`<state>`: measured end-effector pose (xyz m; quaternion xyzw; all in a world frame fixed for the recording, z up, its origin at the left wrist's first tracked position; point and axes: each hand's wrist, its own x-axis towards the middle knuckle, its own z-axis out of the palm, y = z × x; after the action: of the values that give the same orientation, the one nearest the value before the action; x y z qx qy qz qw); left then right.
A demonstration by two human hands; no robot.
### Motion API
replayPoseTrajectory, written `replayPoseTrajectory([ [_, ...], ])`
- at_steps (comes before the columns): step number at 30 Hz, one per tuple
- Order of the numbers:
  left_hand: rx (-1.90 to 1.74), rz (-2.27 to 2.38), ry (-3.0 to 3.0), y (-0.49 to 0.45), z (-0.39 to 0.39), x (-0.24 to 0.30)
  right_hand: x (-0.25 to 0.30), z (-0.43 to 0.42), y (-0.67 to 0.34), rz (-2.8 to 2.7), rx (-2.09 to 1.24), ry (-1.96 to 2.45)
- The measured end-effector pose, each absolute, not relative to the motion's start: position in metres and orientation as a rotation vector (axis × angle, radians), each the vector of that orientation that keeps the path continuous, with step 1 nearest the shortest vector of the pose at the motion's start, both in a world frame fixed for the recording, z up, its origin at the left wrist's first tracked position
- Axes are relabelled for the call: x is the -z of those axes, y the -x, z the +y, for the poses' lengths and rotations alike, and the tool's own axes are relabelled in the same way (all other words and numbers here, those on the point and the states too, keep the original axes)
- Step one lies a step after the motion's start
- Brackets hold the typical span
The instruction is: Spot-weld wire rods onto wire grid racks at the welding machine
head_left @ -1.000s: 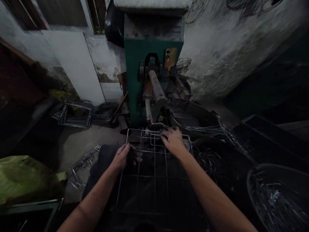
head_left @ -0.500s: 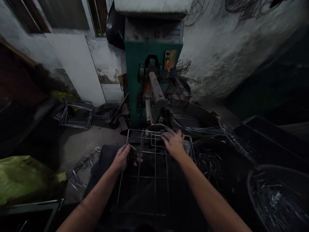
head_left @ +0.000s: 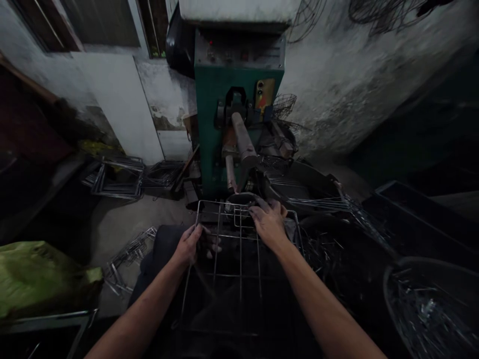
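A wire rack (head_left: 240,275) of thin crossing metal rods lies in front of me, its far edge close under the electrodes of a green spot welding machine (head_left: 209,124). My left hand (head_left: 192,243) is closed round the rack's left side rod, thumb on top and fingers underneath. At the far edge, my right hand (head_left: 270,219) is closed with its fingers pinched at the wire, beside a small rectangular wire loop (head_left: 239,218). Its fingertips partly hide what they grip. The upper electrode arm (head_left: 244,139) slopes down toward that edge, above the lower arm (head_left: 230,174).
A tub of short metal pieces (head_left: 426,309) stands at the right. Long rods (head_left: 318,201) lie in a dark basin behind my right hand. Wire frames (head_left: 118,177) are stacked on the floor at the left, near a green-yellow sack (head_left: 41,279).
The rack and both hands stay almost in place. My right hand's fingers have shifted slightly at the far edge, and the camera view has moved a little.
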<state>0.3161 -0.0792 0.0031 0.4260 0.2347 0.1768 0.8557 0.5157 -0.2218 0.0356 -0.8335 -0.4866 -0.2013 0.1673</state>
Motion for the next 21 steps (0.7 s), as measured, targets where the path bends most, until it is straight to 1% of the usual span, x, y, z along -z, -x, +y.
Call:
replayPoseTrajectory([
  [8, -0.413, 0.451, -0.911, -0.324, -0.078, -0.001, -0.040, -0.218, -0.523, -1.458, 0.582, 2.384],
  [21, -0.432, 0.478, -0.905, -0.349, -0.066, -0.013, -0.048, -0.197, -0.552, -1.473, 0.557, 2.456],
])
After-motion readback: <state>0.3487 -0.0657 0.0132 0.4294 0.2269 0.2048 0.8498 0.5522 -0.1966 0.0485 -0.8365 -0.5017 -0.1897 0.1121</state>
